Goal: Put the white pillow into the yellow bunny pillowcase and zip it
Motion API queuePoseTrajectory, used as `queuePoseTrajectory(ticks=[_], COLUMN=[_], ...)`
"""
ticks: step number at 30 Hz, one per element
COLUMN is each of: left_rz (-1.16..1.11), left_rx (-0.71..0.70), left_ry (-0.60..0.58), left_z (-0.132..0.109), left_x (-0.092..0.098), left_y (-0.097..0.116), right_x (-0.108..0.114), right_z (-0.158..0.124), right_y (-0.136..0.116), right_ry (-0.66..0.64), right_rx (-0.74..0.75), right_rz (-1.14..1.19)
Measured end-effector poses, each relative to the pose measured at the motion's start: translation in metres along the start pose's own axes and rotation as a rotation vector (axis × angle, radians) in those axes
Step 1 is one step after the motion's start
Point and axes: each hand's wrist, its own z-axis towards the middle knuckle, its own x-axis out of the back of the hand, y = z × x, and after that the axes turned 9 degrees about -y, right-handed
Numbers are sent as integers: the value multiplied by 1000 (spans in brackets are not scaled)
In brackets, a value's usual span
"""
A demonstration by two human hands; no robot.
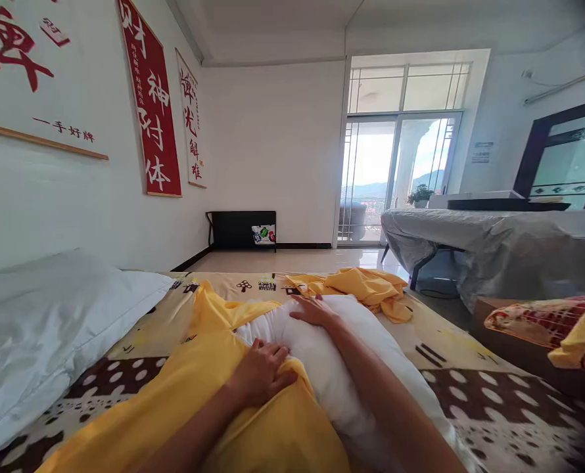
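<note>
A white pillow (312, 374) lies on the bed, partly inside a yellow pillowcase (174, 381). My left hand (263, 373) is on the pillowcase at its opening, fingers bent over the fabric edge where it meets the pillow. Over the top of the white pillow lies my right hand (315, 310), its fingers spread and its palm down. The right forearm rests along the pillow. How far the pillow reaches inside the case is hidden by the cloth.
Another white pillow (56, 322) lies at the left. Crumpled yellow cloth (356, 286) is at the bed's far edge. A box (499, 335) with patterned fabric (534, 320) stands right, before a plastic-covered table (499, 240). A black folded piece (233, 230) leans against the wall.
</note>
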Motion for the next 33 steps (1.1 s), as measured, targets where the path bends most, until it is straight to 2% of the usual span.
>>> queuePoseTrajectory(ticks=[3, 5, 8, 11, 15, 19, 23, 27, 30, 33], left_rz=[-140, -183, -94, 65, 269, 389, 427, 408, 394, 403], left_rx=[-39, -48, 65, 197, 240, 224, 138, 105, 143, 155], left_ry=[-34, -16, 127, 243, 234, 216, 164, 80, 73, 84], left_z=[-1, 4, 19, 37, 56, 68, 80, 87, 86, 79], left_x=[8, 21, 44, 62, 77, 91, 92, 81, 78, 79], left_y=[-10, -18, -26, -28, -24, -12, 2, 12, 17, 25], right_x=[-32, -38, -26, -9, 7, 23, 31, 22, 9, -3], right_z=[-5, -12, -25, -45, -77, -96, -101, -100, -94, -81], right_y=[-5, -9, -20, -42, -72, -86, -95, -99, -96, -90], right_ry=[-72, -84, -61, -4, 47, -9, -82, -103, -65, 17], right_rx=[-40, -57, -66, -51, 23, 179, 236, 263, 266, 163], right_rz=[-55, -99, -166, -223, -273, -277, -263, -272, -247, -197])
